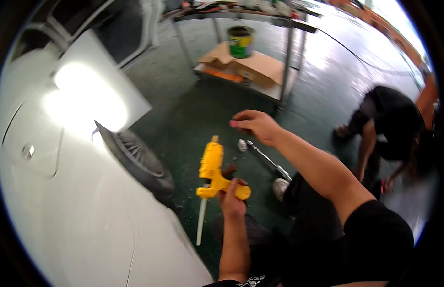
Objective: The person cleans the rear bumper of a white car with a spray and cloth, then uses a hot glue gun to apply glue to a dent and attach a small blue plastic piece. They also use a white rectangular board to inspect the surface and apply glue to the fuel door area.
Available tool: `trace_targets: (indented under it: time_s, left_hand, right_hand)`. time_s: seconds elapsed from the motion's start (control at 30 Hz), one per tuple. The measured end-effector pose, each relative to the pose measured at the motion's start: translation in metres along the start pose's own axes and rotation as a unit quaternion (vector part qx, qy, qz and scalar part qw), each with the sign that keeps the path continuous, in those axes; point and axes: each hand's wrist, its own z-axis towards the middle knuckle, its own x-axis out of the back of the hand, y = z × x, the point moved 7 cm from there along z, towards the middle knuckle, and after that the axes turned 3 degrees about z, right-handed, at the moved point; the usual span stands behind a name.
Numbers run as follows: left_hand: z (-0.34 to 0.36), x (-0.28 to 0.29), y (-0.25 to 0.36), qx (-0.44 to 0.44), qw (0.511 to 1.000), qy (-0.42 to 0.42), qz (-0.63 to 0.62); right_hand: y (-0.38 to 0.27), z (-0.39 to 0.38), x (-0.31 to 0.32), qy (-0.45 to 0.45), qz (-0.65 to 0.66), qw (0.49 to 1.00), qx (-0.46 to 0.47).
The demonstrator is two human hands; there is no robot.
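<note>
My left hand (233, 203) is wrapped round the handle of a yellow hot glue gun (211, 165). The gun's nozzle points away from me, and a long whitish glue stick (201, 222) hangs out of its back end. Ahead of the nozzle and to the right, my right hand (260, 125) pinches a small pinkish-red piece (233, 124) between thumb and fingers. The piece is apart from the nozzle, and its exact kind is too small to tell. On my left stands a white car body (88, 205) with a round-cornered fuel flap (33, 138).
A car wheel (138, 153) sits below a brightly glaring panel (121, 81). A long chrome tool (270, 160) lies near my shoe. Farther off is a metal cart (286, 71) with a cardboard box (265, 64) and a green-yellow bucket (240, 43). A person (391, 119) crouches at the right.
</note>
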Motion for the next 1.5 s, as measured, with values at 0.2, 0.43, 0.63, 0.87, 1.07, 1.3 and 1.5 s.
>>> trace_targets:
  time_s: [0.2,0.43,0.63,0.87,1.07,1.3,1.5]
  left_hand:
    - [-0.007,-0.02,0.012,-0.045,0.997,-0.048,0.035]
    - [-0.012,-0.024,0.019,-0.059,0.99,-0.056,0.113]
    - [-0.013,-0.024,0.021,-0.056,0.991,-0.038,0.111]
    - [-0.012,-0.027,0.021,-0.047,0.993,-0.051,0.1]
    - [-0.013,-0.03,0.023,-0.053,0.991,-0.052,0.111]
    - [-0.014,-0.03,0.022,-0.054,0.99,-0.036,0.128]
    - [-0.015,-0.03,0.022,-0.051,0.991,-0.035,0.12]
  right_hand:
    - [0.012,-0.004,-0.005,-0.074,0.128,0.987,-0.056]
    - [0.008,-0.014,-0.027,-0.123,0.09,0.987,-0.053]
    - [0.015,-0.011,-0.027,-0.132,0.076,0.987,-0.052]
    - [0.013,-0.011,-0.023,-0.114,0.066,0.99,-0.045]
    - [0.011,-0.014,-0.022,-0.117,0.066,0.99,-0.031]
    - [0.009,-0.017,-0.02,-0.118,0.061,0.991,-0.026]
    - [0.011,-0.015,-0.019,-0.113,0.062,0.991,-0.028]
